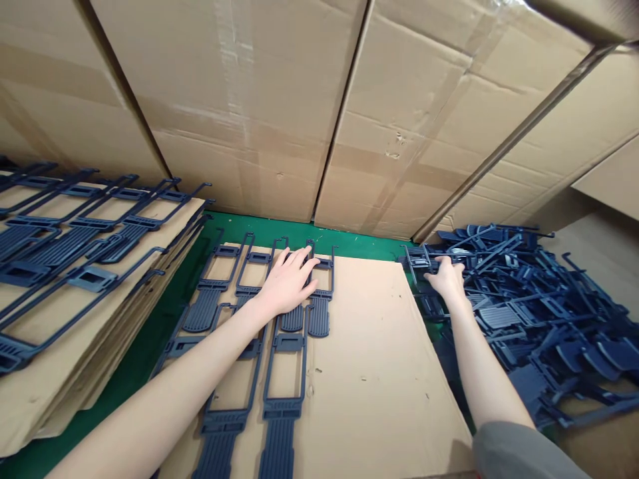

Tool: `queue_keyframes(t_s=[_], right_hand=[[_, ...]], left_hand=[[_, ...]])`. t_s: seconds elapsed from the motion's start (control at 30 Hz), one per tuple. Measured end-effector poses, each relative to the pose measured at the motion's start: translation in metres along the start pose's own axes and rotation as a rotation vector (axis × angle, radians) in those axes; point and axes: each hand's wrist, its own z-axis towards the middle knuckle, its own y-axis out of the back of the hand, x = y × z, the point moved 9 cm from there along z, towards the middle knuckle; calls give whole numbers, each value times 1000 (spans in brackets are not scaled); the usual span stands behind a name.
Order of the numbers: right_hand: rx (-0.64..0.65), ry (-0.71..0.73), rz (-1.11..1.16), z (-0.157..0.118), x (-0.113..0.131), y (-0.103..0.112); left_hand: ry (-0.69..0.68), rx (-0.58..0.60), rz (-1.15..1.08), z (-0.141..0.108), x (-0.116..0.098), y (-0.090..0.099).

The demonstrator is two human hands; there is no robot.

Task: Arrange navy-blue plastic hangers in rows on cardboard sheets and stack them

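Note:
Several dark blue plastic pieces, each with a rectangular frame, hooked ends and a ribbed tongue, lie side by side in rows on a cardboard sheet (372, 372). Over the far row, my left hand (287, 279) rests with its fingers spread, touching a piece at the row's right end (319, 314). At the left edge of a loose heap of like pieces (499, 313), my right hand (448, 279) has its thumb and fingers bent around a dark blue plastic frame (417, 261). The fingertips partly hide the grip.
To the left stands a stack of cardboard sheets (94, 362) with more blue pieces laid on top. Large taped cardboard boxes (259, 126) form a wall behind. A green surface (239, 223) shows between the sheets and the boxes.

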Motion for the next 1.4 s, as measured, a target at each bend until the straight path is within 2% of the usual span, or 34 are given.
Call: queue_keyframes(t_s=[0.13, 0.23, 0.4, 0.53, 0.67, 0.83, 0.87, 0.93, 0.97, 1.07, 1.13, 1.23, 1.3, 1.4], right_hand=[[30, 35, 23, 4, 5, 0], [-1, 74, 47, 4, 17, 12], [-324, 249, 265, -14, 52, 73], [-456, 432, 485, -40, 84, 113], [-532, 471, 576, -65, 101, 139], [-543, 402, 895, -106, 93, 172], [-483, 383, 924, -114, 92, 173], [-239, 356, 954, -128, 94, 159], [-73, 338, 962, -136, 96, 144], [394, 270, 991, -164, 99, 83], [600, 208, 988, -182, 97, 44], [704, 168, 966, -198, 91, 9], [714, 177, 913, -205, 88, -2], [704, 222, 765, -213, 85, -8]], left_hand=[[0, -1, -11, -1, 0, 0], [5, 1, -11, -1, 1, 0], [12, 22, 0, -1, 0, -1], [11, 39, -7, -1, 0, -2], [14, 51, -40, -2, -1, 0], [21, 89, -93, -3, -1, 1], [25, 96, -99, -3, -1, 1], [28, 107, -109, -2, -1, 1], [28, 111, -114, -2, -1, 1], [34, 117, -126, -3, -1, 1], [36, 117, -129, -3, -1, 1], [30, 105, -125, -3, -2, 1], [25, 97, -123, -3, -2, 1], [25, 97, -119, -3, -1, 0]])
